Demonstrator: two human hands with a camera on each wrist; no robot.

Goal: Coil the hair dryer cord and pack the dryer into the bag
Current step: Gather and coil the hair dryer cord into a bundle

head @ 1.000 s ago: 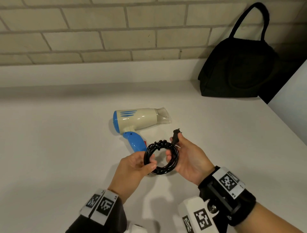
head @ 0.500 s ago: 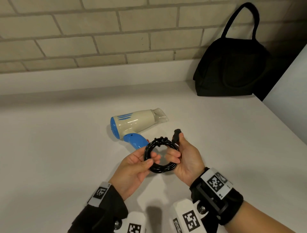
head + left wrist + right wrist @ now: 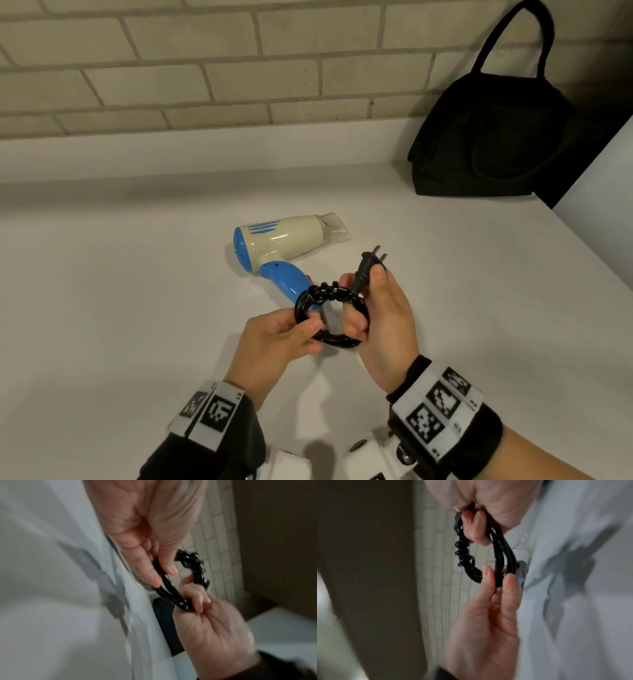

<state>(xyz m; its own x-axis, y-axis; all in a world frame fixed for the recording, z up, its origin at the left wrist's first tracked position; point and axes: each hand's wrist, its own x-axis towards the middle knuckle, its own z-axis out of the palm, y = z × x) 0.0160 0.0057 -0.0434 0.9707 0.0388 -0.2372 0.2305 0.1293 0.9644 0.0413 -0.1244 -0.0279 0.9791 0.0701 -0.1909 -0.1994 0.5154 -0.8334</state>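
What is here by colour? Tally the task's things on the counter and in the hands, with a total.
Black: 2, the coiled cord with its plug, held by the left hand and right hand, and the bag against the wall.
Cream and blue: 1, the hair dryer lying on the counter.
Total: 3

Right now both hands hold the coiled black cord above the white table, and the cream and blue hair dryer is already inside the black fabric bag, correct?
Not quite. In the head view the cream and blue hair dryer lies on the white table, well apart from the black fabric bag. The rest is right.
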